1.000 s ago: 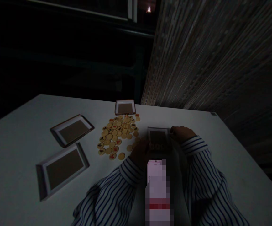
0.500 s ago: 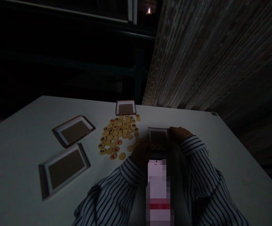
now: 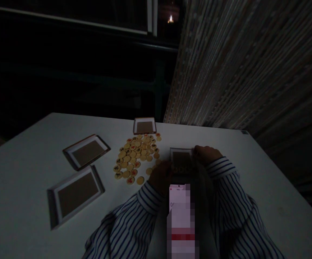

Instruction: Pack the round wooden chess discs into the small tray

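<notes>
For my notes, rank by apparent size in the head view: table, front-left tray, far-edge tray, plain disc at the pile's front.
table
front-left tray
far-edge tray
plain disc
Nearness may enlarge the front-left tray.

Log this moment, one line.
tray: round pieces inside; left hand: at left side; right hand: at right side; loose pieces: left of tray

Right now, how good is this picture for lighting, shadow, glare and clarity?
Head view: dim overall, with the background beyond the table nearly black; head view: a small light glares at the top, and the lit screen is pixelated lower down; head view: the tray between left hand and right hand is dark, its pieces indistinct.
</notes>
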Tool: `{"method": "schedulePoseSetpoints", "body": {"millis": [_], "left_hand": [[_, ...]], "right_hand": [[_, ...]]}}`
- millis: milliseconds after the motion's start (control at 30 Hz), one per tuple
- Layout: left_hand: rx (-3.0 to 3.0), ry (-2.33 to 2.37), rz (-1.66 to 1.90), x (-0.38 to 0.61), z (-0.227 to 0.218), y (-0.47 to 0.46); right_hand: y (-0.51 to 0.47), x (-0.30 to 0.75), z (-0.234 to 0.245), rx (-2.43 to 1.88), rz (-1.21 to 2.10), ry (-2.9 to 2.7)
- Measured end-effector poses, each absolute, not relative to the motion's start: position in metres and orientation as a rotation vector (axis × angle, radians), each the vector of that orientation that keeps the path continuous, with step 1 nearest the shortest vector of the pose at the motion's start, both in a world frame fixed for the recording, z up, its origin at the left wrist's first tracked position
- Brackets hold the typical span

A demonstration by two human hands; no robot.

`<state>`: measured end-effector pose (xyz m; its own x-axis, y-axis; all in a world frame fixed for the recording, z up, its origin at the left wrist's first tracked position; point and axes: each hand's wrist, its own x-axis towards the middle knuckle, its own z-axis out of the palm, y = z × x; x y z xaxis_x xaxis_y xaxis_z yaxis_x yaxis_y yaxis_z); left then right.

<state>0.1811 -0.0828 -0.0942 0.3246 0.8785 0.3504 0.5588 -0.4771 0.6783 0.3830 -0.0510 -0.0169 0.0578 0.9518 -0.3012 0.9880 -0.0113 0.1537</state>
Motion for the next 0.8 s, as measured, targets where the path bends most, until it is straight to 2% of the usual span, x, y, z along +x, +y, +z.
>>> {"method": "schedulePoseSetpoints", "body": {"millis": [267, 533, 800], "left_hand": [[2.038, 1.339, 1.084, 0.162, -0.074, -0.082], [1.945, 1.544, 1.232, 0.117, -0.053, -0.056], [1.961, 1.680, 1.355, 0.089, -0.064, -0.033]], "right_hand": [[-0.059, 0.370, -0.001, 2.111, 0.062, 2.157], [-0.065, 0.353, 0.009, 2.069, 0.054, 2.248], [-0.070, 0.340, 0.009, 2.047, 0.078, 2.458]]}}
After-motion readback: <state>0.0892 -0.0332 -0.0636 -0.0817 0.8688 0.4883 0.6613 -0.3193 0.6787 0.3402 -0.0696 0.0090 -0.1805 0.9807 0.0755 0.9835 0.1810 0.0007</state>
